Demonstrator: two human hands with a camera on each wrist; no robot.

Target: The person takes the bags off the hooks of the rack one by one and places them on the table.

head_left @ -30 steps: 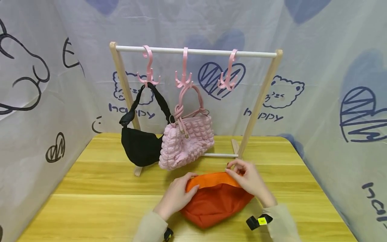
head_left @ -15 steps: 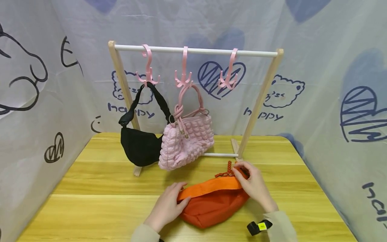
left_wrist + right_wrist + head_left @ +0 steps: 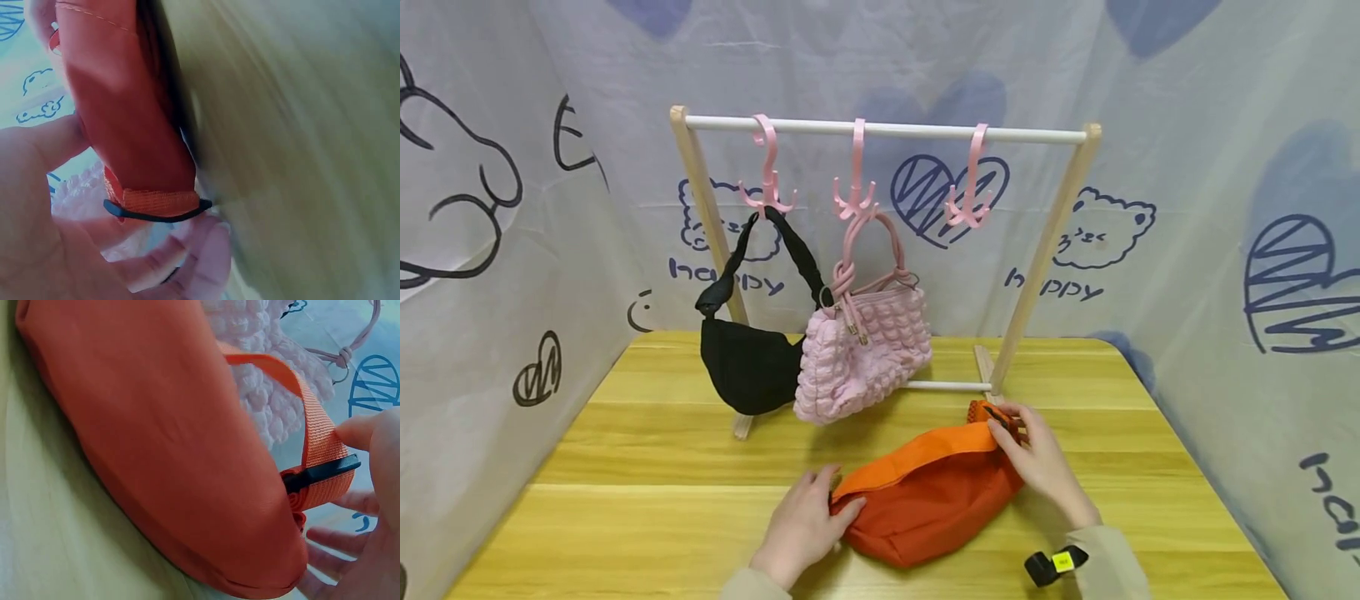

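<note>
We see a person's left hand (image 3: 801, 525) gripping the left end of a soft red-orange fabric bag (image 3: 917, 521), thumb in front and fingers round behind, beside a slim black plastic slider (image 3: 159, 217). The right hand (image 3: 1041, 458) pinches the bright orange ribbed webbing strap (image 3: 322, 428) at the bag's other end, close to a second black slider (image 3: 328, 470). The bag rests on a yellow wood-grain table (image 3: 625, 533); taking it as our clock's centre, the left hand is at nine o'clock and the right at two. At eleven o'clock we find a puffy pale pink fabric handbag (image 3: 868, 358) with a knotted cord handle, and at ten a matte black fabric shoulder bag (image 3: 748, 367) — both hanging from pink plastic hooks (image 3: 856, 185) on a wooden-legged rack with a white rod (image 3: 917, 130). A third pink hook (image 3: 972, 179) hangs near twelve — behind it, a whitish cloth backdrop (image 3: 1210, 275) carries blue hearts and cartoon faces.
</note>
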